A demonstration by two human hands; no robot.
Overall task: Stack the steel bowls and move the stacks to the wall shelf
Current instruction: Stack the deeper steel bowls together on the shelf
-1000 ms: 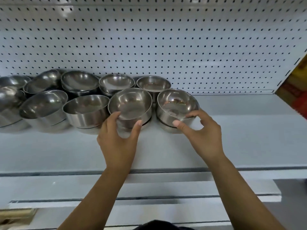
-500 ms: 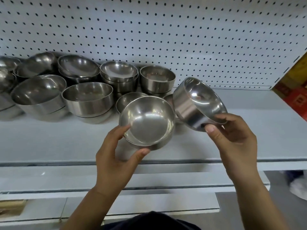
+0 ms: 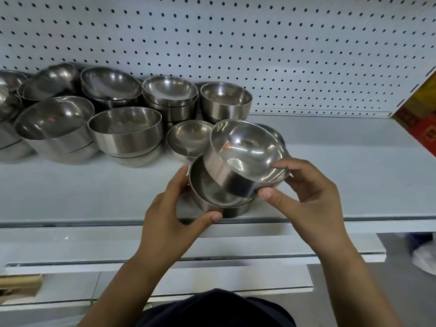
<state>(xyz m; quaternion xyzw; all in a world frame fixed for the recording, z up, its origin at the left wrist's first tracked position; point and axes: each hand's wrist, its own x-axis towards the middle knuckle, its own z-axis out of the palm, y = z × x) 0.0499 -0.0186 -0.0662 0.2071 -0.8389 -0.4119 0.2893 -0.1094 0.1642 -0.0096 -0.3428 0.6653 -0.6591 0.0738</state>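
My left hand (image 3: 172, 215) grips a steel bowl (image 3: 207, 192) by its left side and underside, above the front of the white shelf (image 3: 94, 192). My right hand (image 3: 309, 199) holds a second steel bowl (image 3: 245, 156) by its right rim, tilted, with its base resting inside the first bowl. Behind them a single small bowl (image 3: 188, 140) stands on the shelf. Several stacks of steel bowls (image 3: 127, 133) fill the shelf's left and back.
A white pegboard wall (image 3: 259, 55) backs the shelf. Lower white shelves (image 3: 212, 244) run below the front edge. A red and yellow box (image 3: 422, 123) sits at the far right. The shelf's right half is bare white surface (image 3: 342, 166).
Both hands lifted a bowl from the shelf, then brought them together. The right bowl now sits tilted into the left bowl, where half a second ago they were apart.
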